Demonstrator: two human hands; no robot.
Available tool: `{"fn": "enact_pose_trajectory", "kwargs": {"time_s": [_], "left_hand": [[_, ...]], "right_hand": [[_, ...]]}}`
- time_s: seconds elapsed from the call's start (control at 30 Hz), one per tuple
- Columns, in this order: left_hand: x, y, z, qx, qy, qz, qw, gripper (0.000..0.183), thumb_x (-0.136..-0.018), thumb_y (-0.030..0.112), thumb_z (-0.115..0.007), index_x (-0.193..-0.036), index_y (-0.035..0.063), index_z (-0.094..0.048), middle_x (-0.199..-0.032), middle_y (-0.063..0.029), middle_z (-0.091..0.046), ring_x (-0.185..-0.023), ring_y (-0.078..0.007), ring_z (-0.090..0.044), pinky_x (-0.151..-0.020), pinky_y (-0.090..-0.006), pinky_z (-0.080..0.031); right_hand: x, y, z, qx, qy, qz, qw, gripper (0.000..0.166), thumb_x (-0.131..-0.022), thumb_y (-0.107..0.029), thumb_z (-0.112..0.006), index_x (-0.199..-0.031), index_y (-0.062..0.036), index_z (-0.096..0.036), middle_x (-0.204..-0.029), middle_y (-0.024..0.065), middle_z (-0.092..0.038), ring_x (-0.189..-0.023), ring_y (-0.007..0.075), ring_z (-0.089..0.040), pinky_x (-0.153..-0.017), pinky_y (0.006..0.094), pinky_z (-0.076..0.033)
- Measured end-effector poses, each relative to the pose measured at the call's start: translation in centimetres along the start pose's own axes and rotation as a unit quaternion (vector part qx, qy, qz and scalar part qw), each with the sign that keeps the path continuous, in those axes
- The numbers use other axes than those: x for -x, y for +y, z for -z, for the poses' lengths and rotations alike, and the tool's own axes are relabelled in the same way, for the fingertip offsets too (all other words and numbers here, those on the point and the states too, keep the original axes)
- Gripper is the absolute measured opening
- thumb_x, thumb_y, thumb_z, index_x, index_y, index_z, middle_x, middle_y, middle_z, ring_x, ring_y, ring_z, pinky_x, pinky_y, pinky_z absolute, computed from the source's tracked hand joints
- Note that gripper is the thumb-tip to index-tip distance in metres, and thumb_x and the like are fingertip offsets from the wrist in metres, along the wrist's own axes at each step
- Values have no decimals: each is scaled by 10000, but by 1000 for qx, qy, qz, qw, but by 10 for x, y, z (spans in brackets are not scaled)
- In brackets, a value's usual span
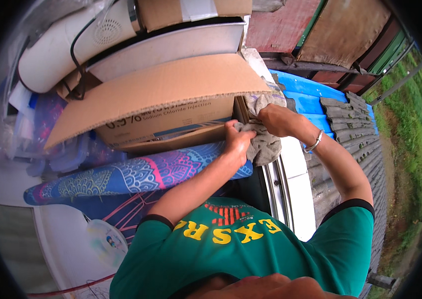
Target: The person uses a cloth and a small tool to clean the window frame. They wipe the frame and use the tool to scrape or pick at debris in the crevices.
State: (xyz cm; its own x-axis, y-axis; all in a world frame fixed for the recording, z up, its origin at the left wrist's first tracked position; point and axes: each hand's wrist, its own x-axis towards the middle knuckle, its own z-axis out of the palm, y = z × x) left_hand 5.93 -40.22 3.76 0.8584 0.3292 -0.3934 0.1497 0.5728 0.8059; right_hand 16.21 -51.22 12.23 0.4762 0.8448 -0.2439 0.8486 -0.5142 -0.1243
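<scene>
A crumpled grey cloth (265, 147) lies over the white window ledge, beside the end of an open cardboard box (181, 116). My right hand (282, 119) is closed on the upper part of the cloth, with its fingers curled inward. Lower and to the left, my left hand (239, 142) has some of the same grey fabric between thumb and fingers, close to the box's corner. A raised box flap (166, 84) spans the area above both hands. Whether the fabric is one piece or two is hidden by my hands.
A rolled mat with mandala patterns (132, 173) lies below the box. Behind stand a pale metal tray (169, 46) and a white cylindrical appliance (80, 43) with a black cord. The sliding window track (276, 187) borders the ledge; outside are corrugated roofing sheets (356, 127) and blue roofing (308, 93).
</scene>
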Motion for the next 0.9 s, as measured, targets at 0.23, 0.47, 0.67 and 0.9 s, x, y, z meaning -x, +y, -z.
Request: {"fn": "enact_pose_trajectory", "kwargs": {"time_s": [0.23,0.47,0.67,0.9], "left_hand": [[-38,-31,15,-199,5,-85,976,706,-762,-86,-644,-1350,104,-304,-1248,-224,-462,-1114,-320,-550,-915,-439,-505],[-11,46,-4,-689,-120,-273,661,607,-721,66,-608,-1325,115,-583,-1528,-72,-310,-1316,-404,-345,-1062,-518,-370],[-24,61,1,-760,-166,-257,574,649,-714,297,-748,-1313,93,-604,-1450,-84,-479,-1319,-339,-390,-1107,-436,-316],[-39,89,-11,-810,-234,-257,473,621,-634,399,-822,-1172,117,-691,-1295,-62,-598,-1274,-295,-419,-1085,-435,-264]], "right_hand": [[14,-9,-5,17,0,-5,1000,165,-787,-42,-571,-829,51,-701,-852,268,-690,-836,433,-691,-698,471,-565],[21,-9,2,21,6,-48,999,201,-829,-59,-552,-909,30,-713,-887,271,-691,-876,435,-688,-731,482,-563],[90,-23,26,-49,91,-80,991,215,-853,-51,-538,-978,-35,-713,-901,249,-684,-867,425,-670,-748,501,-547],[146,-47,18,-26,65,-122,990,150,-898,-104,-546,-922,-72,-691,-768,209,-672,-769,420,-662,-686,513,-531]]}}
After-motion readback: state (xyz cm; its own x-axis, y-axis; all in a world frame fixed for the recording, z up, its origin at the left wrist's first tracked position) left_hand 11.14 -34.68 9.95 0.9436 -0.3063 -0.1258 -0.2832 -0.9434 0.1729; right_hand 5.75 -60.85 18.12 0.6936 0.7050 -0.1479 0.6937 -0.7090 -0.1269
